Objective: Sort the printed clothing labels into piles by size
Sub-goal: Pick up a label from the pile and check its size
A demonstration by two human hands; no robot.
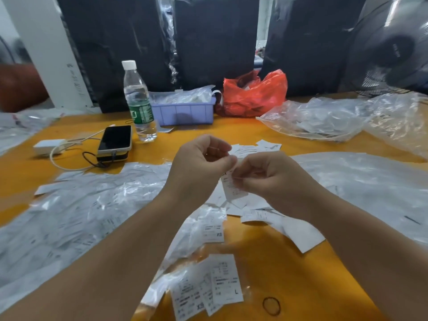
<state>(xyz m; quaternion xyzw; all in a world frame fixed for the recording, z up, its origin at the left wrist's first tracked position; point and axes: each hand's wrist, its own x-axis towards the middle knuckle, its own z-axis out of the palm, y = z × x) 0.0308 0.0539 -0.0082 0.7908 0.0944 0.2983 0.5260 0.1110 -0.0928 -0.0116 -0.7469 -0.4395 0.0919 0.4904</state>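
Lilac plastic tray (185,113): clear bagged items, kind unclear; red plastic bag (254,93): crumpled, contents hidden; clear crinkled bag (324,119): white slips inside. Left hand (199,163) and right hand (271,179): both pinching one white paper label (232,188) above the orange table (289,262); loose flat rectangular labels (222,281) marked L and XS lie nearer.

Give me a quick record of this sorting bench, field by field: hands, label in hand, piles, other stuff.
left hand: pinches the label's top
right hand: pinches the label's side
label: white, held above the table, size unreadable
near pile: labels showing L and XS
table: orange, strewn with clear bags
other: bottle, phone, purple tray, red bag, rubber band
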